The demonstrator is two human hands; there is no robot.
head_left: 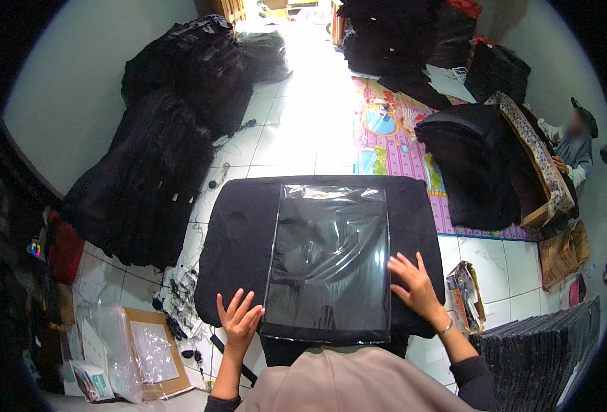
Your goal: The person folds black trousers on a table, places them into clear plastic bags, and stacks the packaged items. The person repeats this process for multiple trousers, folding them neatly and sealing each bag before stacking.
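1. The left hand [238,319] is lying open and flat, fingers spread, at the lower left corner of the bag [329,261], likely steadying it.
2. The right hand [415,287] is pressing open-palmed on the bag's right edge, seemingly smoothing it.
3. The clear bag, holding dark fabric, is sitting mid-frame on a black pad [241,240].
4. Clear packets [135,347] are lying at lower left; stacked packed bags [543,350] are standing at lower right.

Dark sleeves, a beige garment below, and a thin bracelet [447,328] on the right wrist.
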